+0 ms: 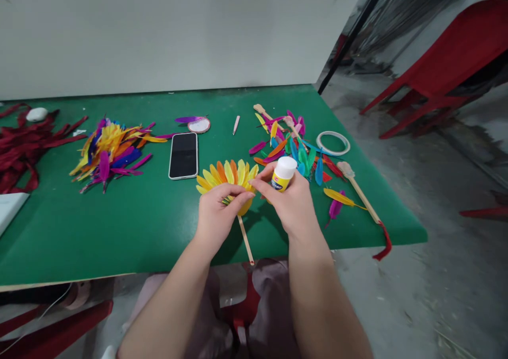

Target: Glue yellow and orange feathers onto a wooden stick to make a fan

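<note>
A fan of yellow and orange feathers [227, 173] on a thin wooden stick [246, 240] lies near the table's front edge, its centre partly covered by my hands. My left hand [222, 211] is closed in a pinch over the fan's lower left part; a small dark green thing shows between its fingers. My right hand [291, 198] is wrapped round a yellow glue bottle with a white cap [284, 171], while its thumb and index finger pinch at the fan's right side. The fingertips of both hands are close together.
On the green table [138, 232] lie a phone [183, 155], a colourful feather pile [115, 153], dark red ribbons [24, 147], a round mirror-like disc [199, 125], more feathers [304, 155], a tape ring [319, 142] and a wooden stick with a red ribbon [363, 196]. Red chair [448, 57] at right.
</note>
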Motion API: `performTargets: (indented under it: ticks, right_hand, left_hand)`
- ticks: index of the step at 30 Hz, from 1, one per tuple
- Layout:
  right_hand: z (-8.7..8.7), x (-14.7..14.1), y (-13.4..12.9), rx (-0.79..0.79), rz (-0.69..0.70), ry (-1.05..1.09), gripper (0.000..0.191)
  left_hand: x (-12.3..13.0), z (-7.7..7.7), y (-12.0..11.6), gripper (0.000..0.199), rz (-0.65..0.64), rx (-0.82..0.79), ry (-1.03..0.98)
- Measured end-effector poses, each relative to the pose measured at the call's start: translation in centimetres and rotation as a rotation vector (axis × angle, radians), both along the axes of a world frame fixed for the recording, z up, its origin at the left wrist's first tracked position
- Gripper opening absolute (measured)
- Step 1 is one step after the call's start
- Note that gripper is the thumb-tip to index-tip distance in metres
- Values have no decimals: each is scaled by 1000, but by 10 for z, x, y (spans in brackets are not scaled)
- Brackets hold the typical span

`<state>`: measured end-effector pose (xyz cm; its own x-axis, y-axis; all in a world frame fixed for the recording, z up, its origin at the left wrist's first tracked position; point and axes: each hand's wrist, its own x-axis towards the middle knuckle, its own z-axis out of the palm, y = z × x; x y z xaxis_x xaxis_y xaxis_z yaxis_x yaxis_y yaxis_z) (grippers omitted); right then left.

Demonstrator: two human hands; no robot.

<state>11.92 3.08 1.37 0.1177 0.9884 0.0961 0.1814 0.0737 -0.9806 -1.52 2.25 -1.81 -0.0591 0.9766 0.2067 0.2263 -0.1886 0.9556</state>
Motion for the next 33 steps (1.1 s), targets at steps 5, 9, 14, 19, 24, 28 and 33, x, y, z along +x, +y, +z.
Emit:
performTargets:
  ticks: [5, 9, 14, 19, 24, 28, 33]
  right_hand:
    - [-2, -1, 0, 14, 60, 1, 14]
    - [-2, 0, 0, 12, 36, -22, 16]
    - [-4, -1, -1, 25, 72, -81, 17]
    - [-8, -3, -1, 42, 129, -150, 12]
    - [-7, -6, -1, 46, 130, -164, 14]
    - [-7, -9, -2, 37, 123, -153, 15]
    - [-9, -8, 0, 39, 151, -152, 13]
  left_hand:
    - [-1, 1, 0, 8, 31, 46, 41]
    - [-5, 1, 2, 13, -2, -7, -47]
    - [-12, 0, 7, 26, -58, -41, -217]
    - [-9, -2, 9, 14, -133, -125, -325]
    - [-4, -3, 7, 11, -111, -197, -519]
    - [-1, -2, 6, 14, -46, -187, -650]
    - [0, -3, 8, 16, 63, -150, -641]
